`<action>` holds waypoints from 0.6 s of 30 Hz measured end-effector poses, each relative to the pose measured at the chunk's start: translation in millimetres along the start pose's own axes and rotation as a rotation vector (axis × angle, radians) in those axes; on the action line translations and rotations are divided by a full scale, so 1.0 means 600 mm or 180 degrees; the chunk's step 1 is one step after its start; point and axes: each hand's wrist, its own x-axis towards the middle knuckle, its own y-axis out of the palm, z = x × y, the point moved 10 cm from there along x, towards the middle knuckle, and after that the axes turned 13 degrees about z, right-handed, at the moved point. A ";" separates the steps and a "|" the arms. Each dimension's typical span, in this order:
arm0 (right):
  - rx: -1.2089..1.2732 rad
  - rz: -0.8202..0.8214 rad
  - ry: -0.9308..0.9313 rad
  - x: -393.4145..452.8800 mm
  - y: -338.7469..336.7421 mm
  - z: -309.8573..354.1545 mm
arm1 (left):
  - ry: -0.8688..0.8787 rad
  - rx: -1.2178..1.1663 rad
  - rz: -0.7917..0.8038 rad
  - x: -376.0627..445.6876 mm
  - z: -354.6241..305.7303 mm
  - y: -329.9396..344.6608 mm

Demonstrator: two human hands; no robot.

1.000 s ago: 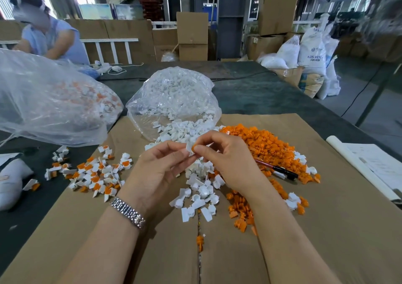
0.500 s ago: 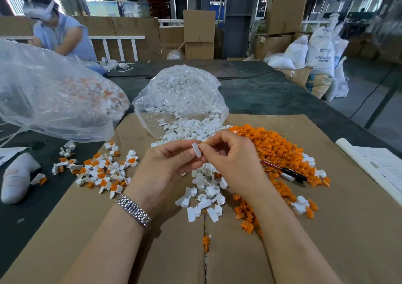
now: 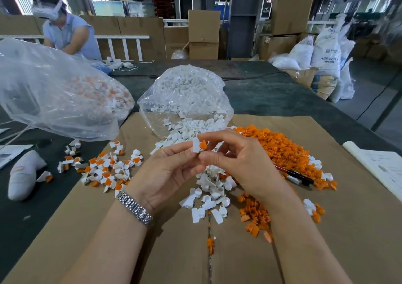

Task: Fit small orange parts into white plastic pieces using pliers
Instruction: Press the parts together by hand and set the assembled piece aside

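Orange part (image 3: 203, 145) is seating in a light, rigid white piece (image 3: 196, 145) that the left hand (image 3: 165, 172) and right hand (image 3: 237, 164) are pinching by its edges.

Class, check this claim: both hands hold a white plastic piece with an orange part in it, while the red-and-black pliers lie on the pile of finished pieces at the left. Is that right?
One detail is wrong. The head view shows the red-and-black pliers lying on the loose orange parts pile at the right. Both the left hand and right hand do hold the white plastic piece with an orange part.
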 end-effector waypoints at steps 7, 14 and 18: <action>0.0288 -0.0093 -0.0288 -0.005 -0.009 0.017 | 0.0064 0.0198 0.0015 -0.001 -0.005 0.008; -0.0108 -0.0217 -0.0279 -0.006 -0.016 0.017 | 0.0177 0.0351 -0.0084 -0.001 -0.012 0.001; -0.0480 -0.0284 -0.0138 -0.005 -0.015 0.007 | 0.0148 0.0397 -0.0105 0.000 -0.015 -0.002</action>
